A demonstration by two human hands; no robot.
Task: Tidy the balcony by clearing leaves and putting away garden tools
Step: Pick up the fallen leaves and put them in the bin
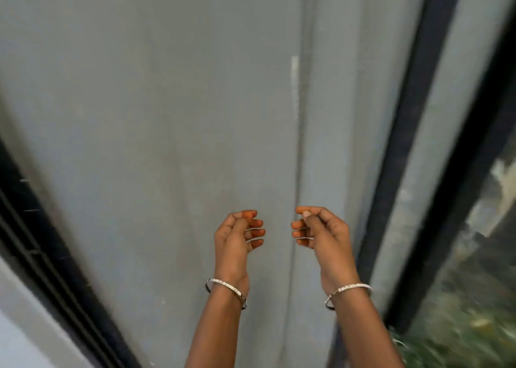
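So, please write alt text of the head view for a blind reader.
Two bare hands, left hand and right hand, are held side by side with fingers loosely curled, holding nothing, above a grey surface. Each wrist wears a silver bangle; a dark frame and blurred greenery lie to the right.

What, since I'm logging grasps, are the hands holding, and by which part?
Nothing visible is held. The left hand and the right hand are both raised, with fingers loosely curled, thumbs near the fingertips, empty.

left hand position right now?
Head view, lower centre: the left hand is raised over the grey surface, just left of the right hand, not touching it.
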